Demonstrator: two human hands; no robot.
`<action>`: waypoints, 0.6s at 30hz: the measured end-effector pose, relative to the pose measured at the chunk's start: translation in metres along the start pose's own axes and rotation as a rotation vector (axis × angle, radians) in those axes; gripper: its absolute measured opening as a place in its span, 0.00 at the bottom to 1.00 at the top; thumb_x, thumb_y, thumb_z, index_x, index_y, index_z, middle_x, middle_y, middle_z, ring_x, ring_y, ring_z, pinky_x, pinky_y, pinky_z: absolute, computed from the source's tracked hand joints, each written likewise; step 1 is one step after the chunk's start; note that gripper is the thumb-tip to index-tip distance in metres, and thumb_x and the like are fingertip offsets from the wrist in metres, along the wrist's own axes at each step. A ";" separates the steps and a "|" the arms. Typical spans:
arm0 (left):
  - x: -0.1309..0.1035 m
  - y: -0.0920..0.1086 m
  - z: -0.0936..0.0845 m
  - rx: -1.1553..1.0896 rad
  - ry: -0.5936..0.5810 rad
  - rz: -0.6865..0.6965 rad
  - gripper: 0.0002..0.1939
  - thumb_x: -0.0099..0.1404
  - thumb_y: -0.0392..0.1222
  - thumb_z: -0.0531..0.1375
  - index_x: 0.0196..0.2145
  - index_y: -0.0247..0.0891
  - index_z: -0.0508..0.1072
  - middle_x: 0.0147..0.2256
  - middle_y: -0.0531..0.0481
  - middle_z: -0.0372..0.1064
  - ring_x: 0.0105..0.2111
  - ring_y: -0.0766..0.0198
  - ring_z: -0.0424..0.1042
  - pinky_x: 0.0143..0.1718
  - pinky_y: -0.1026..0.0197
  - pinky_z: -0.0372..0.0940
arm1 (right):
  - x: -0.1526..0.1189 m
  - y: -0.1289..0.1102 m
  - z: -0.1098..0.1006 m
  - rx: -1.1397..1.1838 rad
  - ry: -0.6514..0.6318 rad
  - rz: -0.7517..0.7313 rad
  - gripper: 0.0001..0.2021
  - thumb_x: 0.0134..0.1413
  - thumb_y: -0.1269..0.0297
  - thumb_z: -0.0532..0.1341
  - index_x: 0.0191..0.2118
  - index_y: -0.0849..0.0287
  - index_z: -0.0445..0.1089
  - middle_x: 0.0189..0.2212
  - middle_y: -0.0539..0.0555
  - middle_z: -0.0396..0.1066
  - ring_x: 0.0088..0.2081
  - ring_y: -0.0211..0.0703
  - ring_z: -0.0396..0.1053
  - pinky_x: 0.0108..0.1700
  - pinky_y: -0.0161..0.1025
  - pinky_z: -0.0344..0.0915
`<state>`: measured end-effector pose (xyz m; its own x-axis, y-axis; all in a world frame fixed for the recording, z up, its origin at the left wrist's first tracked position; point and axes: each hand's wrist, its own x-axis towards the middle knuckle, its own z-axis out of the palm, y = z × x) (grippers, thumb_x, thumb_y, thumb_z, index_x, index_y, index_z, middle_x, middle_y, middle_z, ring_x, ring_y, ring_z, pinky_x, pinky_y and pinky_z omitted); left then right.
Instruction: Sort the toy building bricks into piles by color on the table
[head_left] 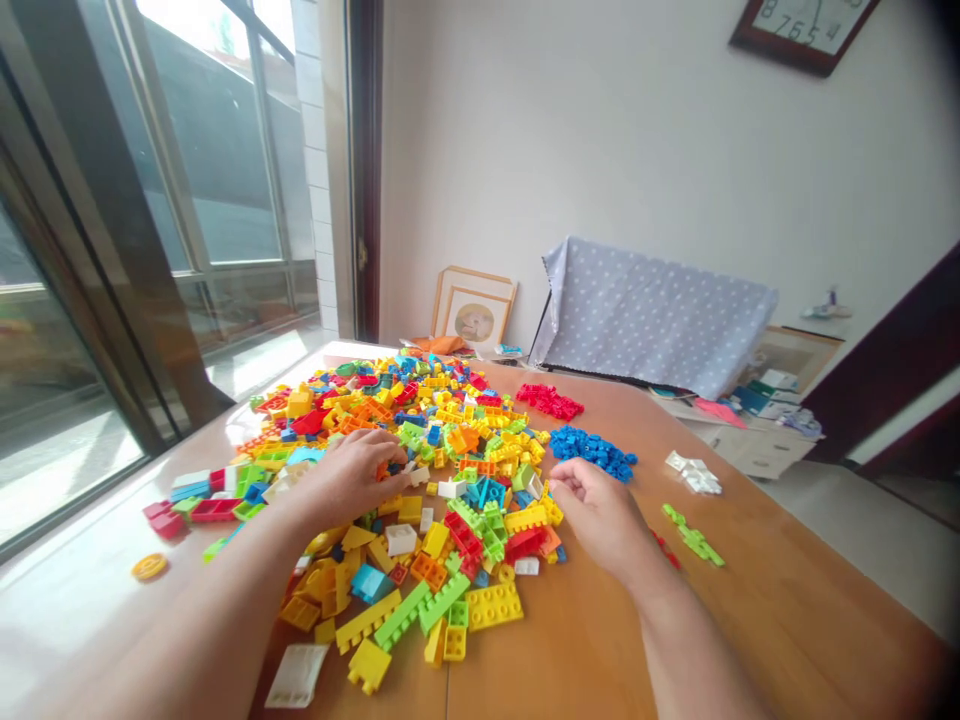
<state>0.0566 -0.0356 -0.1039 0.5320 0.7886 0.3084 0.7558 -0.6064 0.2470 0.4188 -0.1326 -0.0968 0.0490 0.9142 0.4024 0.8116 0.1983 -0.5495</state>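
My left hand (364, 468) reaches over a large mixed pile of toy building bricks (442, 420). Its thumb and index finger close about a small white brick (418, 476). At the right edge of the pile is my right hand (592, 505), with its fingers curled together; whatever they hold, if anything, is hidden. Just beyond it lies a heap of blue bricks (592, 452). A white brick (452, 489) lies between the hands, near turquoise bricks (487, 492). Closer to me are yellow bricks (495, 606) and long green bricks (403, 615).
On the wooden table (570, 640) are separate groups of red bricks (550, 401), white bricks (694, 473) and green bricks (694, 537). A yellow round piece (149, 567) lies at the left. Behind the table stand a cloth-draped object (652, 310) and a picture frame (474, 310).
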 end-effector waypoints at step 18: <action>-0.003 0.022 -0.002 -0.125 -0.055 0.018 0.09 0.64 0.45 0.60 0.42 0.46 0.76 0.41 0.50 0.75 0.42 0.56 0.72 0.49 0.52 0.63 | 0.004 -0.020 0.077 -0.155 -0.022 -0.310 0.13 0.68 0.51 0.57 0.43 0.50 0.77 0.40 0.54 0.77 0.44 0.49 0.71 0.46 0.44 0.59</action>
<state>0.0708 -0.0518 -0.0979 0.5682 0.7795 0.2636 0.6942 -0.6261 0.3551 0.3583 -0.1053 -0.1405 -0.2250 0.8265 0.5160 0.8649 0.4133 -0.2849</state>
